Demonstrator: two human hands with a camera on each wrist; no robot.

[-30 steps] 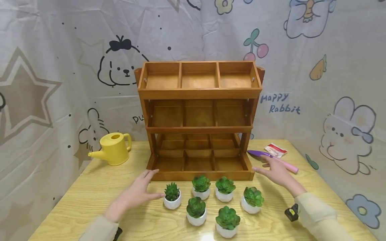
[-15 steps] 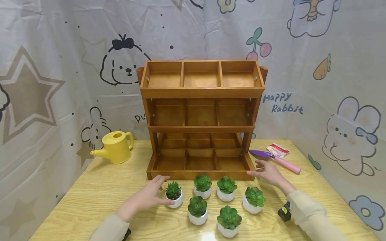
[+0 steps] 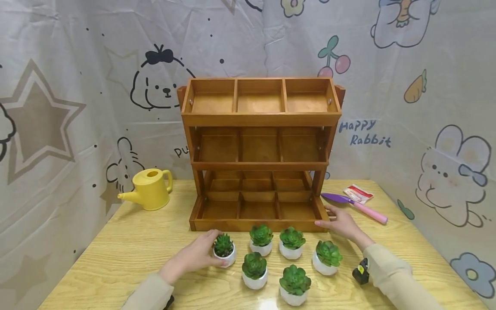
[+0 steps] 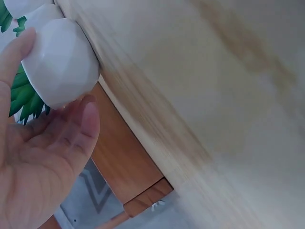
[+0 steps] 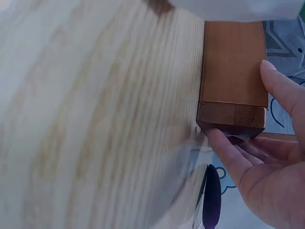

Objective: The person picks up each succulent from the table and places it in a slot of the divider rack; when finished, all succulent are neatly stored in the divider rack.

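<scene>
My left hand (image 3: 197, 253) has its thumb and fingers around the white pot of a small spiky succulent (image 3: 223, 246). In the left wrist view, the thumb lies against one side of that faceted white pot (image 4: 62, 62) and the fingertips meet the other. My right hand (image 3: 342, 222) grips the front right corner of a brown wooden three-tier shelf (image 3: 259, 120). Up close in the right wrist view, the thumb rests on the upper edge of the shelf's front board (image 5: 233, 62), with the fingers against its end. The shelf's divided compartments hold nothing.
Several rosette succulents in white pots stand before the shelf, among them one at the front (image 3: 295, 284) and one at right (image 3: 327, 257). A yellow watering can (image 3: 152, 189) is at left. Right lie a purple-and-pink trowel (image 3: 368, 212) and a red-white packet (image 3: 358, 193).
My left hand has moved right and closed around the spiky succulent's pot. My right hand has come left and down onto the shelf's corner. The view has shifted slightly.
</scene>
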